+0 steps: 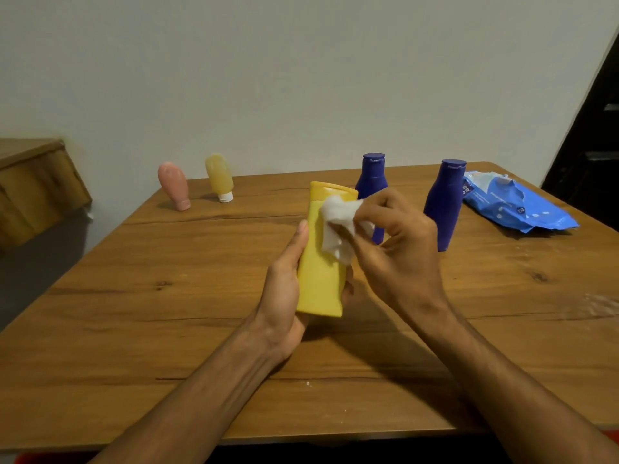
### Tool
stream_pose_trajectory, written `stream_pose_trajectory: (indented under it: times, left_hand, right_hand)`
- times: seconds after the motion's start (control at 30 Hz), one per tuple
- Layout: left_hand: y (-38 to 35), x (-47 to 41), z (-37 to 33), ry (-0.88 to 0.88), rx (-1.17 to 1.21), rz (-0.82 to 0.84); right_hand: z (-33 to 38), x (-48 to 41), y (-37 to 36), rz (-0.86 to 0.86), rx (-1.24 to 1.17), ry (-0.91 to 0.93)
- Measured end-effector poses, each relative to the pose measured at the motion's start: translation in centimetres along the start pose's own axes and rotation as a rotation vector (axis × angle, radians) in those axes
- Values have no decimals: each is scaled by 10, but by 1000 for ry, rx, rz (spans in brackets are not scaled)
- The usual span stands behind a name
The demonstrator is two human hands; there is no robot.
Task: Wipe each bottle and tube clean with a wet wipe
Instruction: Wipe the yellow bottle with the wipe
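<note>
My left hand (284,286) grips a yellow bottle (321,279) from the left side and holds it above the table, cap end pointing away from me. My right hand (398,249) pinches a crumpled white wet wipe (338,226) and presses it against the bottle's upper front, just below the cap. Two dark blue bottles (371,175) (445,205) stand upright behind my hands. Farther left, a pink tube (174,185) and a yellow tube (219,177) stand on their caps near the table's back edge.
A blue pack of wet wipes (516,205) lies open at the back right of the wooden table (167,296). A wooden piece of furniture (33,182) sits off to the left, and a pale wall runs behind the table.
</note>
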State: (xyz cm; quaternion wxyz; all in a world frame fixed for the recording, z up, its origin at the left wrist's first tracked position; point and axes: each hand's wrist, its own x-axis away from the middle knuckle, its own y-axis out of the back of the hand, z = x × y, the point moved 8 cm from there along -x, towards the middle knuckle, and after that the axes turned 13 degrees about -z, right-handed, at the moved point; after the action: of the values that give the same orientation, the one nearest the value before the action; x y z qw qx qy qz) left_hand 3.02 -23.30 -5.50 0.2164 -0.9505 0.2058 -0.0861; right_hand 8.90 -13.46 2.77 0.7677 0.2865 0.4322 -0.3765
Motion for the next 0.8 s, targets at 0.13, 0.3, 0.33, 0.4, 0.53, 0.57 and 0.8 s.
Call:
stream_pose_trajectory:
  times: [0.13,0.3,0.33,0.4,0.53,0.57,0.8]
  left_hand:
    - [-1,0,2,11,24,-1]
    - [5,-4,0,51,91,-28]
    - [4,-3,1,53,95,-24]
    - [0,-2,3,63,98,-15]
    - [3,-5,6,86,100,-38]
    - [6,-6,6,93,98,-47]
    - [14,-10,6,156,146,-95]
  right_hand:
    - [0,-1,-1,11,12,-12]
    - [4,8,-20,254,-50,-41]
    - [3,6,-18,207,-48,-45]
    - [-2,1,-11,107,-27,-50]
    - [-3,2,-13,146,-21,-55]
    - [-2,4,-17,193,-9,-65]
    - [0,16,-34,437,25,-119]
